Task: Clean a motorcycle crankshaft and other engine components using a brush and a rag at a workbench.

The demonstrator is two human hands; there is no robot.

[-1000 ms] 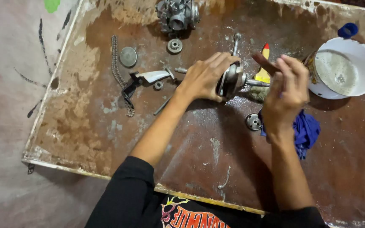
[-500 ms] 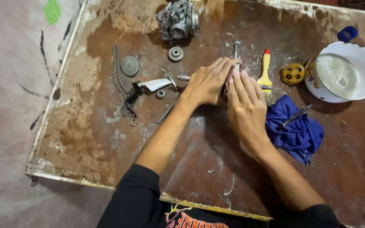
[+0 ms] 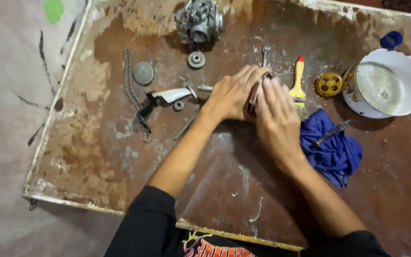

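I see my left hand [image 3: 234, 95] and right hand [image 3: 277, 121] pressed together around a flat metal part [image 3: 254, 93], only its thin edge showing between them. The left fingers [image 3: 250, 76] curl over one side and the right fingers [image 3: 272, 93] lie flat against the other, so both hands are clamped on it. The part sits near the middle of the stained brown bench [image 3: 96, 157], toward its far side.

Just right of my hands lies a yellow-handled brush [image 3: 298, 78] with a red tip, and beside it a yellow gear [image 3: 329, 84]. A crumpled blue cloth [image 3: 334, 152] lies by my right wrist with a dark rod [image 3: 330, 133] on it. A white bowl [image 3: 407, 93] stands at the far right. To the left I see a chain [image 3: 130, 83], a round disc [image 3: 143, 73], a white-and-black bracket [image 3: 165, 97] and, at the far edge, a carburetor [image 3: 199, 20].
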